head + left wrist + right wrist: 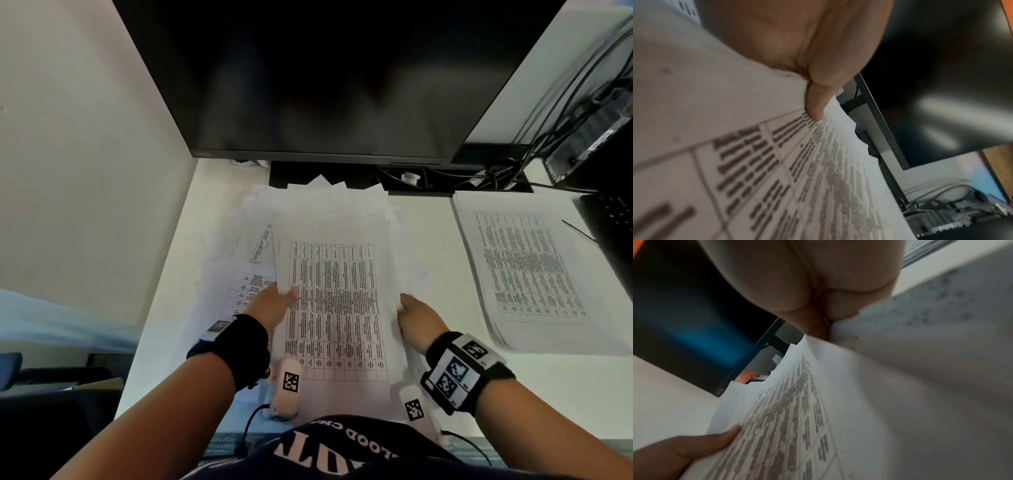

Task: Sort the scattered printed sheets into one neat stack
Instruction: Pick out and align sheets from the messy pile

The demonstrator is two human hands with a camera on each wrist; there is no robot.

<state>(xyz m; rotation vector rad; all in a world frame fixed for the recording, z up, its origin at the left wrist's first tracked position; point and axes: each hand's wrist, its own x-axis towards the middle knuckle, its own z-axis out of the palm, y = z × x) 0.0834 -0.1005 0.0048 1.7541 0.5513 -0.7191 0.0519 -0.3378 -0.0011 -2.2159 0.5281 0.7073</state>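
Note:
A bundle of printed sheets (337,301) with a table on top is held between both hands above the desk. My left hand (274,303) grips its left edge, thumb on the printed face (815,104). My right hand (416,317) grips the right edge, thumb on top; its fingers are hidden under the paper (838,402). The far ends of the sheets are uneven. More loose sheets (239,284) lie fanned out on the desk under and left of the bundle. A separate stack (527,267) lies to the right.
A dark monitor (325,78) hangs over the back of the white desk (445,267). Cables and a black box (589,144) sit at the back right. A black keyboard edge (609,219) borders the right stack. A partition wall (85,171) closes the left side.

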